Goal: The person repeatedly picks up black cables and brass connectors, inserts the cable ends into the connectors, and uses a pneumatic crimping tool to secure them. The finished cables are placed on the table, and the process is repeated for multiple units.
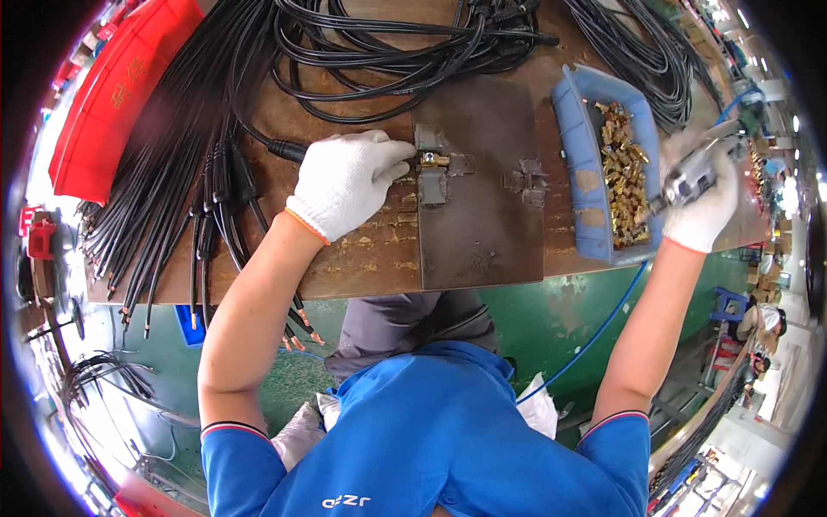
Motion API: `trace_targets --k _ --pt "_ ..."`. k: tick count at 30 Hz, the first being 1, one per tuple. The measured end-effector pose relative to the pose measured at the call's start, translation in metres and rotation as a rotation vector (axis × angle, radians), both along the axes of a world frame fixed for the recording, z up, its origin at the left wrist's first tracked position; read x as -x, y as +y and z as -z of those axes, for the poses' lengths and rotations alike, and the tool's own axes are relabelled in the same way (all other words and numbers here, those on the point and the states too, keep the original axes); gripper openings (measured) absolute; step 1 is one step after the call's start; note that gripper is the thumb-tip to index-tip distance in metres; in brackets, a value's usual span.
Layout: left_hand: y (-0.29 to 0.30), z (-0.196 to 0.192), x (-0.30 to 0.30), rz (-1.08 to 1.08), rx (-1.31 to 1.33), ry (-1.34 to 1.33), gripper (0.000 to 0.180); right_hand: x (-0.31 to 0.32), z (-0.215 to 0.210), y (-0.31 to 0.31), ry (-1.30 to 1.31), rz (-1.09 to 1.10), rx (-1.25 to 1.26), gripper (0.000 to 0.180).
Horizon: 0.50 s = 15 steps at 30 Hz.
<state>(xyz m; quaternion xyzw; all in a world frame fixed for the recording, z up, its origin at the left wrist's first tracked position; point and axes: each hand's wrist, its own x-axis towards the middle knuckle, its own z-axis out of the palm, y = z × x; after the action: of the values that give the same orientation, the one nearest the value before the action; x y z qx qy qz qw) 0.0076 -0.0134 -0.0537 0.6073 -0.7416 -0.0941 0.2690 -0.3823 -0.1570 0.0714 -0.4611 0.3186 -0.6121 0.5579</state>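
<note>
My left hand (349, 183), in a white knit glove, is closed around the end of a black cable (286, 150). Its fingertips reach a small brass fitting (435, 159), which sits between metal blocks on a dark steel plate (482, 241). The part of the cable inside the glove is hidden. Out to the right, my right hand (708, 207), gloved too, grips a silver power tool (692, 179), slightly blurred. The tool's tip points toward a blue bin (579, 164) holding many brass fittings (622, 164).
Black cables (185, 112) with bared copper ends hang over the table's left front edge, beside a red bin (121, 95). Coiled cables (379, 69) lie at the back, more (646, 60) at the back right. A blue hose (594, 332) runs below the table's edge.
</note>
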Motion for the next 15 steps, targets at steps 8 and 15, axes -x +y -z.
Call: trace_targets --k 8,15 --pt "-0.003 -0.007 0.004 0.017 -0.025 -0.019 0.024 -0.140 0.016 0.017 -0.328 -0.436 0.039 0.020" --pt "-0.003 -0.006 0.005 0.025 -0.023 -0.008 0.024 -0.195 0.058 0.032 -0.288 -0.437 0.079 0.026"
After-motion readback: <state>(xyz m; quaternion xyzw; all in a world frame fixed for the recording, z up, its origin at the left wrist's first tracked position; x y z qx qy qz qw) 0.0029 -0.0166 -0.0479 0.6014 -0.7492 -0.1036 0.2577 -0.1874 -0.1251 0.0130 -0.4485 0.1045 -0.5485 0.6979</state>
